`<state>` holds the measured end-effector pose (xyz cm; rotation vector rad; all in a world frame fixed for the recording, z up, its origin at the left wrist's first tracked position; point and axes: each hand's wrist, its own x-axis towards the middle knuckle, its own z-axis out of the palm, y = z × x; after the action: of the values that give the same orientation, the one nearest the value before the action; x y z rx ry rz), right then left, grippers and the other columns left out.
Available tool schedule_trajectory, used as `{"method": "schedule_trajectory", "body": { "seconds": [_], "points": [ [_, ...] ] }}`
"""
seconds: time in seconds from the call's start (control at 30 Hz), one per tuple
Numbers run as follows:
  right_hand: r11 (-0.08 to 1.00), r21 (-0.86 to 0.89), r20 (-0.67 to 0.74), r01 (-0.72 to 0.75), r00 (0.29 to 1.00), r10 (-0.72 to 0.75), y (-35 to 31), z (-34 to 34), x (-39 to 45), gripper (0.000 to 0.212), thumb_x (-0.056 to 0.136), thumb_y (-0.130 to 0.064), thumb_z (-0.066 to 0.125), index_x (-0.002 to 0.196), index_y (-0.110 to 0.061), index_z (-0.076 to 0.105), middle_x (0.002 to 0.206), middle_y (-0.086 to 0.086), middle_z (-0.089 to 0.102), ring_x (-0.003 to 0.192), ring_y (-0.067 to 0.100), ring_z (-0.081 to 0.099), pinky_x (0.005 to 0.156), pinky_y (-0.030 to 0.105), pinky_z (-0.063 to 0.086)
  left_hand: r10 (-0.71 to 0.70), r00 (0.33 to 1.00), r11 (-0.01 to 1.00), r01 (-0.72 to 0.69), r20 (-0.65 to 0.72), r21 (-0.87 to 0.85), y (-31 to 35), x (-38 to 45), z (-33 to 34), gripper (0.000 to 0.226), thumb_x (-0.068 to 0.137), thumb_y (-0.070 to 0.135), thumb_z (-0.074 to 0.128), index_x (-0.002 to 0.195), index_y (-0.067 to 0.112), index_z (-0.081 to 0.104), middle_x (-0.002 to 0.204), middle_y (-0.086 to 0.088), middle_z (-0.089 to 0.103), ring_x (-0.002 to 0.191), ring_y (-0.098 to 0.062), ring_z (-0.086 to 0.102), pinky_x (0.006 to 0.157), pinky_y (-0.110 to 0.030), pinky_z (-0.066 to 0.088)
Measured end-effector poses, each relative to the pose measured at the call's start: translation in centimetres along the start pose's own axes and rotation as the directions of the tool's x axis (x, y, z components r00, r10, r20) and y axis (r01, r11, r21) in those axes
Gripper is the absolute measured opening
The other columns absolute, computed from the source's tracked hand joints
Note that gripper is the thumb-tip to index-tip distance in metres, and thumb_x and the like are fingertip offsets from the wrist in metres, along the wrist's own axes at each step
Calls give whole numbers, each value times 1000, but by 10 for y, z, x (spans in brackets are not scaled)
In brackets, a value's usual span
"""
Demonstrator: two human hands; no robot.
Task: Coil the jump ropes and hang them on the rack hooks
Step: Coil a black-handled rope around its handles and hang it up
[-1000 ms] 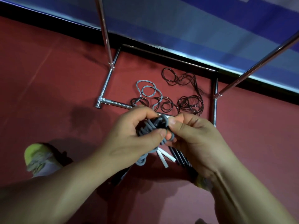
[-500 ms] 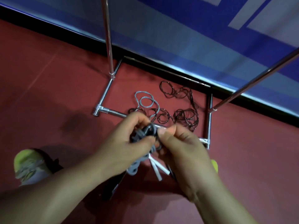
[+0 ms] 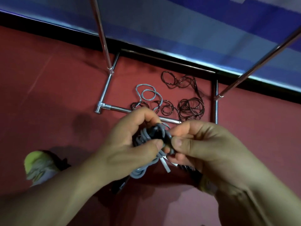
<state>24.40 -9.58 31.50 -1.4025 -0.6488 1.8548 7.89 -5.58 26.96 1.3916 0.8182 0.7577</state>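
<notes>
Left hand (image 3: 130,144) clamps the coiled grey plastic jump rope (image 3: 146,136) so loops don't spring; right hand (image 3: 200,144) pinches its end, likely securing the wrap. Bundle sits above chrome tube rack base (image 3: 105,88); dark ropes (image 3: 190,106) loose inside it.

no text, label, brand, number or sign can be read anywhere. the blue wall banner (image 3: 195,22) beyond the hands carries only blurred pale bands and blocks at its top right, too soft to tell as letters, and the grey coiled jump rope (image 3: 146,136) held between both hands shows no print.
</notes>
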Motion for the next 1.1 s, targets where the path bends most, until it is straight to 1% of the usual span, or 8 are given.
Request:
{"method": "schedule_trajectory", "body": {
  "seconds": [0.13,0.37,0.47,0.57,0.67,0.8,1.0,1.1],
  "points": [
    [999,36,-26,-21,999,22,-2,-1,6,9,61,-14,68,60,-20,73,58,-1,64,43,4,50,65,24,56,18,995,1000,-17,-100,13,-7,3,5,20,63,31,59,82,26,60,77,18,65,71,6,60,66,-8,45],
    [996,-91,-121,0,993,-11,6,2,21,30,83,-2,66,58,-18,71,59,1,64,55,18,51,63,30,50,-72,980,997,76,-186,17,-18,5,2,29,56,40,61,83,29,65,76,19,70,71,6,63,66,-7,46],
    [988,-144,-133,59,988,-78,8,6,24,26,82,0,67,61,-14,71,60,6,63,70,27,46,74,40,37,-73,989,997,77,-130,25,-19,3,-1,21,60,38,60,77,25,63,74,14,68,68,1,62,66,-18,52],
    [982,-151,-151,109,980,-132,7,10,26,27,82,2,66,60,-13,69,58,5,62,63,23,48,76,42,42,-98,983,994,90,-157,-56,-19,5,0,17,65,43,59,73,28,59,69,6,59,67,-10,55,66,-36,51],
    [983,-117,-160,142,974,-160,6,18,23,24,83,2,64,63,-11,65,57,5,60,57,18,48,71,38,44,-112,969,991,94,-219,-92,-14,9,-2,29,66,47,59,66,18,53,62,3,50,60,-4,47,58,-17,41],
    [978,-119,-199,172,961,-194,11,23,26,25,84,1,64,62,-11,64,58,7,58,57,19,48,69,38,45,-251,929,948,178,-273,-264,-18,9,-2,24,58,47,65,58,23,59,58,4,51,56,-6,47,54,-19,42],
    [994,6,-236,111,966,-107,13,18,32,33,84,-1,63,55,-17,67,52,4,52,59,21,43,79,43,38,-208,974,953,180,-93,-245,-19,3,2,46,60,38,65,87,4,50,78,-28,53,76,-24,51,72,-40,41],
    [992,65,-200,110,975,-95,10,15,30,34,83,-1,60,54,-17,67,51,0,56,53,11,46,70,35,51,-203,978,967,208,49,-146,-11,7,-6,31,56,37,65,84,26,55,77,-2,61,74,-10,55,71,-25,44]
  ]
}}
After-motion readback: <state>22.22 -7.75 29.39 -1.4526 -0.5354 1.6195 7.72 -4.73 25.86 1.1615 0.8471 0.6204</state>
